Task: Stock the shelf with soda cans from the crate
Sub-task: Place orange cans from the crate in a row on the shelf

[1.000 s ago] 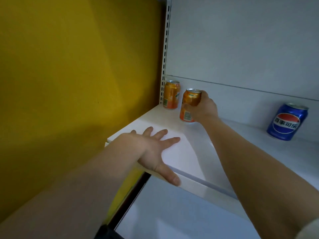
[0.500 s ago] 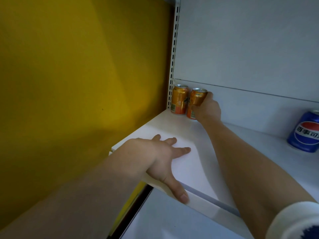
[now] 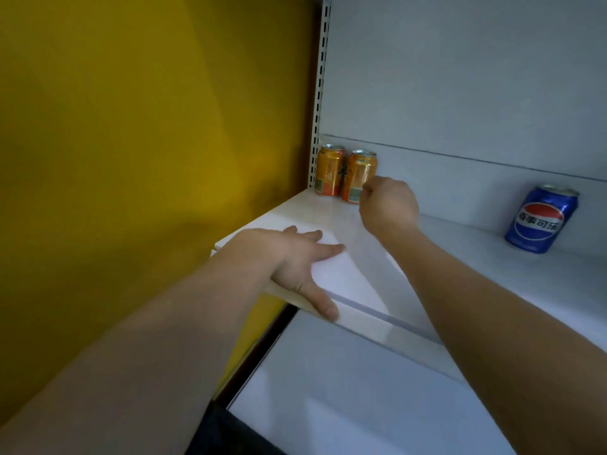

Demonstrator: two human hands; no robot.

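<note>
In the head view, two shiny orange metal soda cans stood side by side at the back left corner of the flat white shelf (image 3: 492,274): the left orange can (image 3: 329,170) and the right orange can (image 3: 358,177). The right hand (image 3: 387,206) sat just beside the right one, its fingers curled, holding nothing. The left hand (image 3: 295,261) lay flat on the shelf's front edge, fingers straight. A blue round soda can (image 3: 540,220) stood far right.
</note>
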